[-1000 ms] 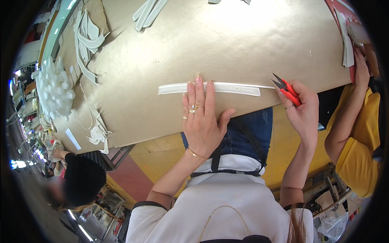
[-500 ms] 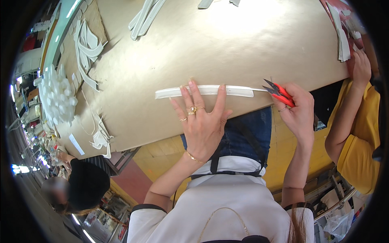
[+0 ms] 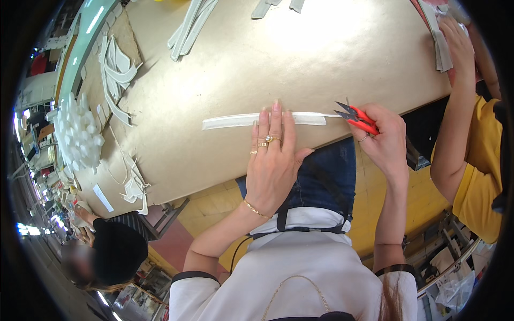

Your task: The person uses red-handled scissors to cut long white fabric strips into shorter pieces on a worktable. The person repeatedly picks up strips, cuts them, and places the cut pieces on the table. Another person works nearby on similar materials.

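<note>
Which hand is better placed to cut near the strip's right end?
Probably the right hand: it holds red snips near that end; the left hand rests across the white strip.

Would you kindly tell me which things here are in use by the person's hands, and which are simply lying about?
In use:
white strip, under the left hand
red-handled snips, in the right hand

Apparently just lying about:
pale strips, far side
curved pale pieces, left
white heap, far left

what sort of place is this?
Likely a garment or leather-goods workshop: red-handled thread snips in the right hand, pale strips lying in groups on the large beige worktable, and a person in a yellow top beside it.
</note>
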The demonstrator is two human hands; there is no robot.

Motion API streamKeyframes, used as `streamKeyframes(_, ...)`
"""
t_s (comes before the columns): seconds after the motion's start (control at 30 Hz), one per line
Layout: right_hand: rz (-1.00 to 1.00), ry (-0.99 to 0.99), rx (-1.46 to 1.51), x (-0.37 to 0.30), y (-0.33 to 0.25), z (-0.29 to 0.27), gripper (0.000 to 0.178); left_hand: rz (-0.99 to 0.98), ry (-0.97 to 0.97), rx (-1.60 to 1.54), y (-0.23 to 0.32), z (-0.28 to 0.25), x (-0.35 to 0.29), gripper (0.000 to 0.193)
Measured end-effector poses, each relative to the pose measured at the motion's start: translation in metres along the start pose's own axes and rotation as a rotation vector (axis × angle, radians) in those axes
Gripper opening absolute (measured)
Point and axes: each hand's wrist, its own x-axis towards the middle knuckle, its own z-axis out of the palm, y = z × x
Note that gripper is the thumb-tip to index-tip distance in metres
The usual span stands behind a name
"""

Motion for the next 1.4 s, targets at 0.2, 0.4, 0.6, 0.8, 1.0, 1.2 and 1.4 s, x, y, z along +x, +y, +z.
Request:
streamKeyframes(0.2,-0.023,0.023,-0.014,-0.001,0.002,0.002,0.018,0.022,-0.005,0.098,0.012,-0.002,0.004,0.074)
streamKeyframes(0.4,-0.052,0.043,-0.02,-0.003,0.003,0.003,0.017,0.031,-0.015,0.146,0.014,0.0,0.004,0.077)
streamKeyframes(0.6,-0.06,0.054,-0.032,-0.003,0.004,0.004,0.017,0.028,0.007,0.079,0.016,0.007,-0.002,0.072)
streamKeyframes(0.8,-0.025,0.049,0.013,-0.003,-0.002,0.003,0.016,0.105,0.069,0.032,0.015,0.015,-0.008,0.071)
streamKeyframes(1.0,0.094,-0.016,0.166,-0.008,-0.017,-0.006,0.016,0.12,0.073,-0.071,0.009,0.012,-0.004,0.071)
streamKeyframes(1.2,0.132,0.005,0.18,-0.008,-0.011,-0.005,0.019,0.113,0.099,-0.034,0.013,0.012,-0.001,0.072)
streamKeyframes(1.4,0.087,0.015,0.023,-0.013,-0.004,0.001,0.015,0.149,0.135,0.104,0.01,0.011,0.0,0.067)
